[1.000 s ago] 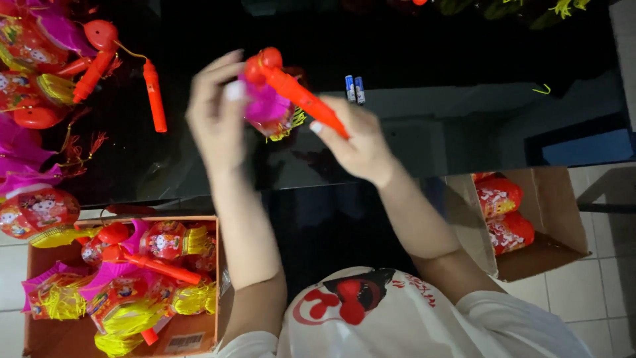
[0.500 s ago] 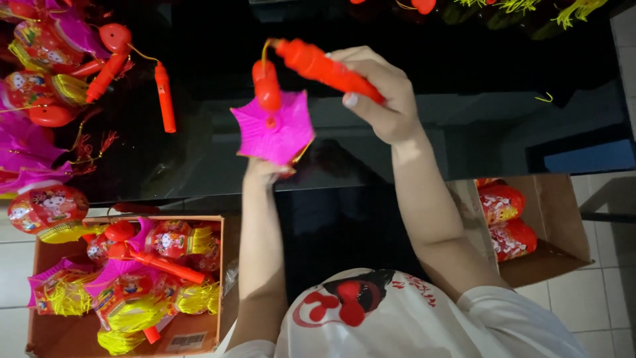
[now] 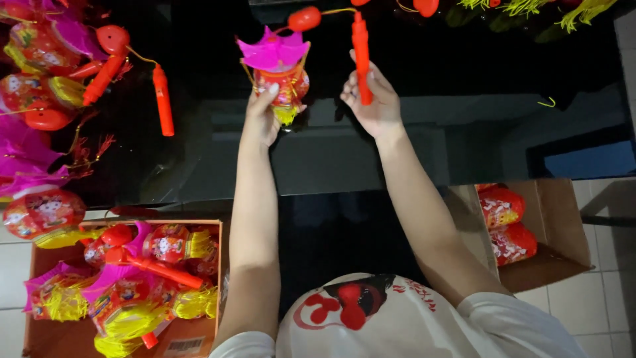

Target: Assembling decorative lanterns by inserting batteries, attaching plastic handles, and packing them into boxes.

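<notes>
My left hand (image 3: 264, 118) grips the lower side of a small toy lantern (image 3: 281, 74) with a pink pointed top, a red printed body and a yellow tassel. My right hand (image 3: 375, 99) is closed round a red stick handle (image 3: 361, 54) held upright beside it. A yellow cord runs from the stick's far end to a red ball (image 3: 305, 18) above the lantern. Both arms reach out over a glossy black table (image 3: 424, 139).
More lanterns with red sticks (image 3: 46, 73) are heaped on the table's left side. A cardboard box (image 3: 79, 331) at lower left is full of packed lanterns. Another box (image 3: 556, 232) at the right holds red ones. Yellow-green tassels (image 3: 563, 10) lie at the far edge.
Both hands have moved farther out over the table. The lantern went from folded against the stick to upright, pink top away from me, with the stick now standing vertical.
</notes>
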